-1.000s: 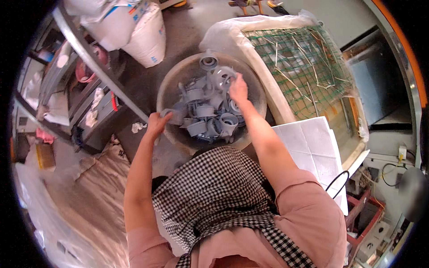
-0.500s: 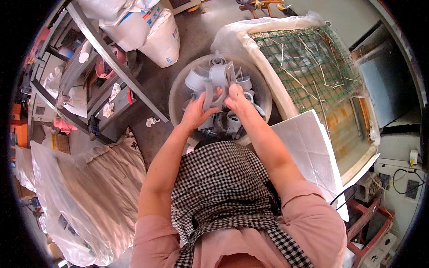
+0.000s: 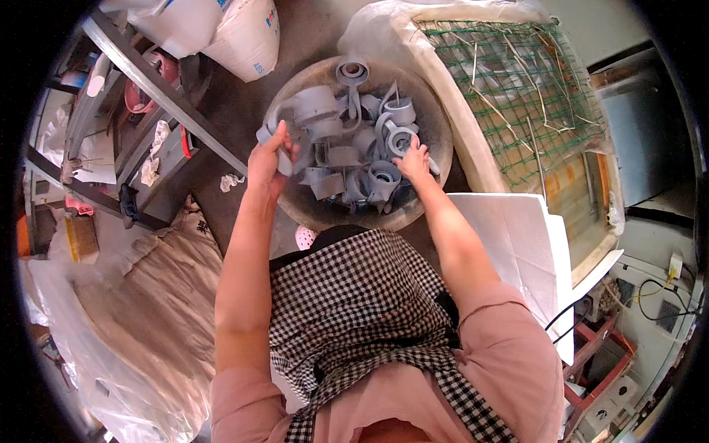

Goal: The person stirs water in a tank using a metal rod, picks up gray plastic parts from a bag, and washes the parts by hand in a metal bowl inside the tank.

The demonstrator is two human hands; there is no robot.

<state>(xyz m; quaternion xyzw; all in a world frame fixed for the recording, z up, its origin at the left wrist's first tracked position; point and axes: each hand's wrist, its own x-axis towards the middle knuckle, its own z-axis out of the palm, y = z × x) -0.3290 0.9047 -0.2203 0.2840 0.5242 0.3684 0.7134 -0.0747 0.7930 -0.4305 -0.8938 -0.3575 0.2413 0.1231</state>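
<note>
A round shallow basin (image 3: 436, 111) on the floor holds several grey plastic pipe fittings (image 3: 347, 140), piled loosely. My left hand (image 3: 267, 161) is at the basin's left rim, closed around one grey fitting (image 3: 284, 159). My right hand (image 3: 413, 159) reaches into the pile near its middle, fingers resting on a ring-shaped grey fitting (image 3: 399, 136); whether it grips it is unclear. My checked apron and pink sleeves fill the lower part of the view.
A frame with green wire mesh (image 3: 509, 81) lies to the right of the basin. White sheets (image 3: 517, 244) lie below it. White sacks (image 3: 236, 29) stand at the top left, beside a metal shelf rack (image 3: 140, 118). Clear plastic sheeting (image 3: 111, 317) covers the floor at left.
My left hand has moved from the middle of the pile to the basin's left rim with a grey fitting in it. My right hand has stayed in the pile.
</note>
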